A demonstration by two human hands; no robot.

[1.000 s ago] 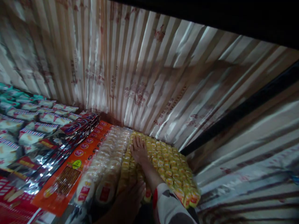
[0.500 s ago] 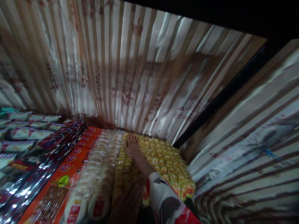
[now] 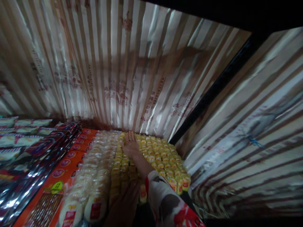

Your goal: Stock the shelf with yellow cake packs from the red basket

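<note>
My right hand point(image 3: 130, 145) lies flat, fingers stretched out, on the far end of a block of small yellow wrapped snacks point(image 3: 163, 159), close to the back wall. Its patterned white, grey and red sleeve point(image 3: 165, 201) comes in from the bottom edge. My left hand point(image 3: 125, 205) is in shadow at the near end of the same yellow block, fingers laid out flat against the packs. Neither hand holds anything that I can see.
Left of the yellow block lie rows of pale round snacks in clear wrap point(image 3: 99, 170), then orange packets point(image 3: 59, 176) and shiny dark and red packets point(image 3: 30, 157). Striped shiny sheeting point(image 3: 123, 69) forms the back wall and the right side point(image 3: 248, 142).
The view has swung right and slightly up. My right hand has slid a little farther toward the back wall over the yellow snacks. My left hand stays at the near end.
</note>
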